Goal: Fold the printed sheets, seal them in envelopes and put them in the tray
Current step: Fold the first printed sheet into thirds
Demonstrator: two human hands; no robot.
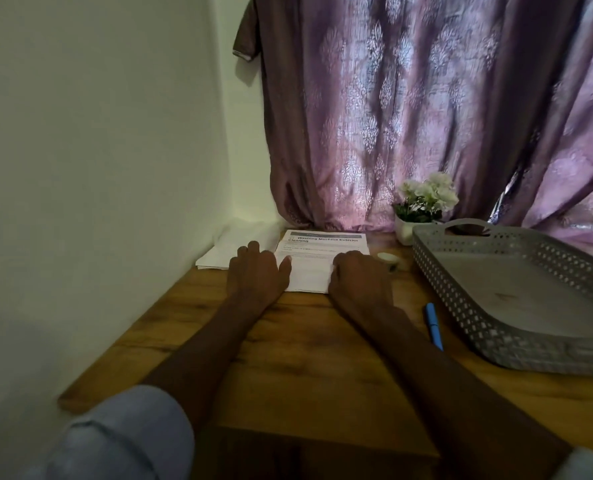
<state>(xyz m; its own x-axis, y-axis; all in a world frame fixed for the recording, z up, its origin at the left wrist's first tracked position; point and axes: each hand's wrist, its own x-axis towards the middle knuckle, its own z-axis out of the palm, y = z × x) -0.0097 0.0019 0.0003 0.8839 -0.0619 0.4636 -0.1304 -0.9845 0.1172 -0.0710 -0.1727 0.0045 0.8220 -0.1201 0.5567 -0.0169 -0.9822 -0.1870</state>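
Head-worn, wide-angle, single view. Looks forward and down along both forearms toward the far edge of the desk (288, 341), close above it. Faces a wall corner and curtain (426, 116) at 12 o'clock. Takes in the hands near centre, tray (461, 299) at 3 o'clock. Bends straight lines toward the edges.

A wooden bench (316, 368) is running from near to far, meeting a pale wall (97, 133) on the left. A purple patterned curtain (409, 98) is hanging at the far side, its hem touching the bench. A white pot of white flowers (426, 199) is standing at the far right, just in front of the curtain. A blue pen (434, 326) is lying right of centre. A small white round object (388, 258) is sitting farther back; what it is cannot be told.
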